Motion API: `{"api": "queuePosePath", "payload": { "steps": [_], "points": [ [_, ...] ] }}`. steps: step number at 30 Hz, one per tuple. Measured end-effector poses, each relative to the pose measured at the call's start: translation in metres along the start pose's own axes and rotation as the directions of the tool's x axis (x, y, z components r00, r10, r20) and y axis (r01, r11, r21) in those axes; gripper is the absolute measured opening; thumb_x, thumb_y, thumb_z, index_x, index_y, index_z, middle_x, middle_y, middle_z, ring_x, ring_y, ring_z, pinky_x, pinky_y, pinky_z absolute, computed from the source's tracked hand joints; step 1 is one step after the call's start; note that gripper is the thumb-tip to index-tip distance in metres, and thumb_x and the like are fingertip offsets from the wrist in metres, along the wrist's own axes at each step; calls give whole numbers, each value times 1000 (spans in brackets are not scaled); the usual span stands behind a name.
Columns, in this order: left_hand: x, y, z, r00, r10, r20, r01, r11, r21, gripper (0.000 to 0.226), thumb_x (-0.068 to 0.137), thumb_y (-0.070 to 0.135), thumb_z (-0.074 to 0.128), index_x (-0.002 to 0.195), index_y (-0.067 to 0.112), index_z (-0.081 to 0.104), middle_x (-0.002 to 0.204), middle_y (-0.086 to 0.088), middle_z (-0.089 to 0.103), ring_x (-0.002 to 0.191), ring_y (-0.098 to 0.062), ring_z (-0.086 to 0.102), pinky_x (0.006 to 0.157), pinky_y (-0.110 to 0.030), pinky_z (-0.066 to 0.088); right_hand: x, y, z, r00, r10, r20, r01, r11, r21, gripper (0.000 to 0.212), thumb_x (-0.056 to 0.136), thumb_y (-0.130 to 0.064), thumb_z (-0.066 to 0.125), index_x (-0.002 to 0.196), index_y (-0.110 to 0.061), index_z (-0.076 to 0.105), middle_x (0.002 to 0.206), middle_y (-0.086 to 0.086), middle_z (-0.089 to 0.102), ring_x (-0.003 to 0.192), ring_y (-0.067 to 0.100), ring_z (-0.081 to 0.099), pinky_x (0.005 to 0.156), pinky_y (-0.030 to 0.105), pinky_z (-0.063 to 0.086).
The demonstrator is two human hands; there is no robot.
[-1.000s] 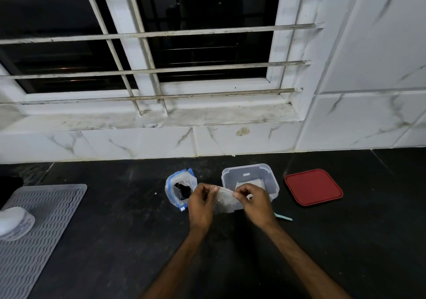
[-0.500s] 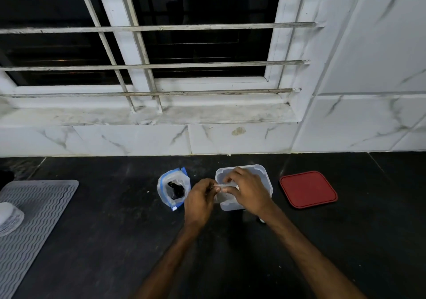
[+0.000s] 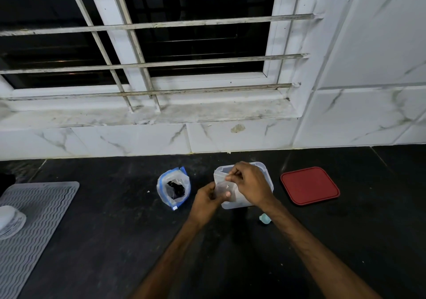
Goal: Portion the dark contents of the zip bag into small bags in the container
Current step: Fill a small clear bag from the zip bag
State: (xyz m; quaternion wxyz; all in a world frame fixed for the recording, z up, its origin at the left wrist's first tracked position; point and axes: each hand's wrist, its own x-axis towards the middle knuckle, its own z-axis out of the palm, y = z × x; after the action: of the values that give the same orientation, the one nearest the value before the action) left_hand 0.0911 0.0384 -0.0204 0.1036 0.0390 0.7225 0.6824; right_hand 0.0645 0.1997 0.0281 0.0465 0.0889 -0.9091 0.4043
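Observation:
A blue-rimmed zip bag (image 3: 173,187) stands open on the black counter, with dark contents at its bottom. To its right sits a clear plastic container (image 3: 267,179), partly hidden by my hands. My left hand (image 3: 208,198) pinches the lower edge of a small clear bag (image 3: 222,182), held upright in front of the container. My right hand (image 3: 251,183) grips the same small bag near its top edge. Whether anything is inside the small bag cannot be told.
A red square lid (image 3: 309,185) lies right of the container. A pale green item (image 3: 265,218) peeks out under my right forearm. A grey ribbed mat (image 3: 34,229) with a white object (image 3: 9,220) lies at the far left. The tiled wall and barred window stand behind.
The small bag went from flat and stretched between both hands to upright against the container. My right hand moved up to its top edge, my left stayed below.

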Motion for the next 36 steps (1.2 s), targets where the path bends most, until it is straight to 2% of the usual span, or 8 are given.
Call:
{"api": "queuePosePath", "payload": {
  "steps": [3, 6, 11, 16, 24, 29, 33, 36],
  "points": [
    [0, 0, 0, 999, -16, -35, 16, 1000, 6, 23, 85, 13, 73, 107, 11, 68, 100, -10, 75, 91, -25, 71, 69, -26, 55, 4, 1, -3, 1000, 6, 9, -6, 1000, -3, 10, 83, -18, 72, 77, -16, 64, 82, -1, 68, 76, 9, 64, 70, 23, 50],
    [2, 0, 0, 1000, -16, -25, 17, 999, 32, 24, 83, 12, 74, 106, 15, 68, 100, -6, 75, 92, -23, 71, 71, -28, 55, 2, 1, -4, 1000, -24, 19, 25, 999, -37, 10, 82, -17, 74, 75, -13, 67, 76, -6, 61, 69, 4, 56, 63, 12, 40],
    [4, 4, 0, 999, -9, 34, 9, 1000, -13, 46, 77, 29, 80, 117, 12, 63, 111, -4, 72, 104, -17, 69, 86, -35, 57, 6, 4, -9, 997, -66, 46, 69, 996, -61, 6, 83, -17, 72, 79, -13, 72, 78, -5, 63, 73, 8, 58, 69, 24, 46],
    [6, 13, 0, 978, 101, -183, -110, 993, -42, 4, 93, 8, 61, 94, 5, 65, 91, -8, 73, 86, -13, 70, 73, -25, 56, 6, 6, -13, 983, -94, 159, 111, 988, -103, 11, 87, -29, 67, 84, -18, 70, 82, -7, 67, 75, 9, 62, 71, 32, 51],
    [8, 12, -2, 958, 174, -228, -163, 984, 67, 4, 91, 5, 65, 87, 8, 64, 85, -5, 71, 87, -21, 69, 76, -28, 57, -6, -4, -8, 990, -129, 65, 138, 976, -166, 5, 84, -27, 69, 85, -22, 69, 80, -13, 62, 74, 5, 57, 67, 23, 46],
    [6, 14, 0, 944, 178, -277, -162, 984, 80, 8, 90, 1, 64, 82, 1, 62, 77, -2, 70, 81, -18, 68, 73, -27, 55, -7, -9, -4, 990, -139, 20, 140, 972, -187, 7, 81, -26, 70, 79, -20, 69, 72, -18, 52, 71, 1, 48, 58, 7, 29],
    [2, 18, -1, 935, 190, -299, -187, 982, 41, 3, 90, 3, 64, 91, 3, 68, 87, -7, 73, 88, -19, 70, 77, -25, 56, -5, -10, -7, 994, -109, 17, 110, 979, -171, 9, 86, -33, 67, 84, -26, 72, 66, -21, 52, 69, 2, 50, 55, 10, 32],
    [2, 21, 0, 918, 153, -366, -164, 986, -1, 5, 88, 2, 66, 94, 3, 65, 89, -5, 72, 86, -11, 68, 75, -19, 54, -4, -4, -7, 997, -39, 73, 45, 996, -78, 10, 84, -39, 70, 87, -29, 70, 73, -19, 63, 69, 0, 57, 59, 13, 40]
  ]
}}
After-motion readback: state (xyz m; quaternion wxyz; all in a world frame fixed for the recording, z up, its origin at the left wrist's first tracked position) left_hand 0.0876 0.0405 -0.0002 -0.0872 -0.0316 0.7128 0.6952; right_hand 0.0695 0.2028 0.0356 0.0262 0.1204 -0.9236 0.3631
